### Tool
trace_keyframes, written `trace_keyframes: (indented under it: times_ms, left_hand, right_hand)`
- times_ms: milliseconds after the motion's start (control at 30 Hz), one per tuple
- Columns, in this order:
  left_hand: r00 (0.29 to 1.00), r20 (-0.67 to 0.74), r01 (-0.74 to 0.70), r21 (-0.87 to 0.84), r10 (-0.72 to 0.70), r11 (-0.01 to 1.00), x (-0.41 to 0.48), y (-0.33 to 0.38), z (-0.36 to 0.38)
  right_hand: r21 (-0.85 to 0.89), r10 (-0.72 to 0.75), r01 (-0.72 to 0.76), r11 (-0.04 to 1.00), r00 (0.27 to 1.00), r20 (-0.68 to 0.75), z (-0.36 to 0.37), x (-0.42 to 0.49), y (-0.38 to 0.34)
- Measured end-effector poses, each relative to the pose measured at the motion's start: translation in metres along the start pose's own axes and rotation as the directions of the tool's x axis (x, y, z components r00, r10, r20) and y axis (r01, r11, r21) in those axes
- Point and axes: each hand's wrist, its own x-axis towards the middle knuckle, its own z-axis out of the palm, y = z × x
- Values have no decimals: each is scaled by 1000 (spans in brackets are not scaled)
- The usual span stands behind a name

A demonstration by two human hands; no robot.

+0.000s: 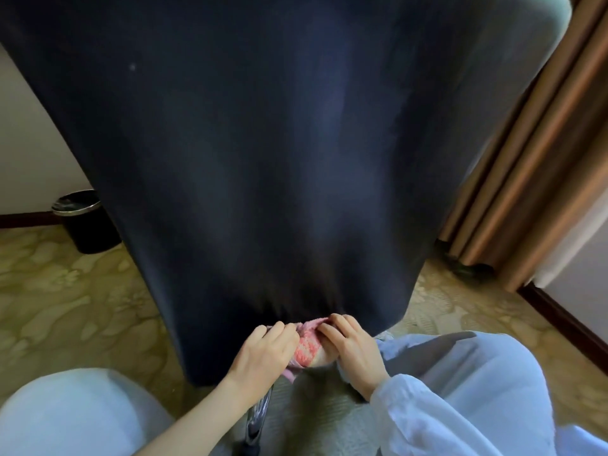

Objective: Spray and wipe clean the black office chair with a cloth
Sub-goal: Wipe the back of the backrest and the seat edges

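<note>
Beneath upright chair back [279, 143], crosswise pink cloth [307, 348].

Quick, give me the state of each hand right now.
Left hand: fingers curled, gripping the pink cloth.
Right hand: fingers curled, gripping the same cloth at the lower edge of the black chair back.

1. Setting: a furnished, carpeted indoor room, either a hotel room or a home office; which one cannot be told.
2. Floor: patterned yellow-green carpet [65, 291].
3. Right side: heavy tan curtains [533, 166] hanging to the floor.
4. Walls: plain white wall [29, 143] with a dark wooden baseboard [566, 324].
5. Furnishings: black office chair [263, 143]; black waste bin [85, 222] with a metal rim, by the left wall.
</note>
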Motion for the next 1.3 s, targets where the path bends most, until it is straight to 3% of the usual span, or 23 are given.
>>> trace_keyframes:
  times_ms: [200, 367, 467, 700, 933, 1100, 1300]
  left_hand:
    - [999, -34, -14, 21, 15, 1000, -6, -4, 7]
    - [978, -208, 21, 28, -15, 999, -4, -13, -18]
    - [927, -374, 35, 30, -21, 999, 1, -21, -48]
    - [813, -582, 84, 149, 18, 985, 15, -38, -144]
    - [636, -772, 219, 183, 3, 958, 1, -59, -227]
    - [579, -812, 354, 169, -73, 920, -47, -94, -250]
    - [526, -830, 461, 96, -185, 882, -102, -131, -247]
  right_hand:
    - [55, 44, -48, 997, 996, 82, -2, -5, -5]
    - [73, 66, -65, 995, 998, -10, -23, 14, -3]
    - [98, 75, -59, 993, 983, -167, -44, 36, 0]
    - [37, -18, 37, 999, 908, -420, -129, 91, 1]
    - [-48, -164, 162, 986, 842, -515, -208, 143, -27]
    - [-117, -309, 294, 948, 776, -550, -231, 167, -87]
    - [-146, -397, 377, 915, 766, -506, -219, 185, -153]
